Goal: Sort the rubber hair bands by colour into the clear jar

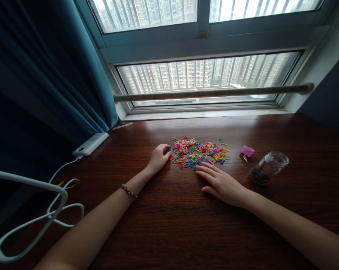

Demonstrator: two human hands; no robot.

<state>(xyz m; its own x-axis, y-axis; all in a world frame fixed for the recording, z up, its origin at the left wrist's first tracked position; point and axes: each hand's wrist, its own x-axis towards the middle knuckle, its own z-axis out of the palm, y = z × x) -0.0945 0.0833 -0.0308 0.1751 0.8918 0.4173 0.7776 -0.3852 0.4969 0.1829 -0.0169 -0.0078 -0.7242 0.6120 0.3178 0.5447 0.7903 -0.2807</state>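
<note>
A loose pile of small looped clips (197, 152), which look like colourful paper clips, is spread on the dark wooden tabletop (158, 225). At the pile's left edge rests my left hand (159, 157), its fingers curved and the thumb apart from the index finger. I see nothing held there, though the fingertips are partly hidden. My right hand (221, 183) lies palm down with fingers stretched out, their tips touching the near edge of the pile. To the right are a small pink plastic piece (247, 151) and a clear glass jar (270, 167), tilted or lying, with a dark lower end.
A white power bank (91, 144) with a white cable (57, 202) lies at the left, beside a blue curtain (96, 75). Behind the table is a window with a horizontal rail (214, 93). A few small round stickers (123, 125) sit near the curtain.
</note>
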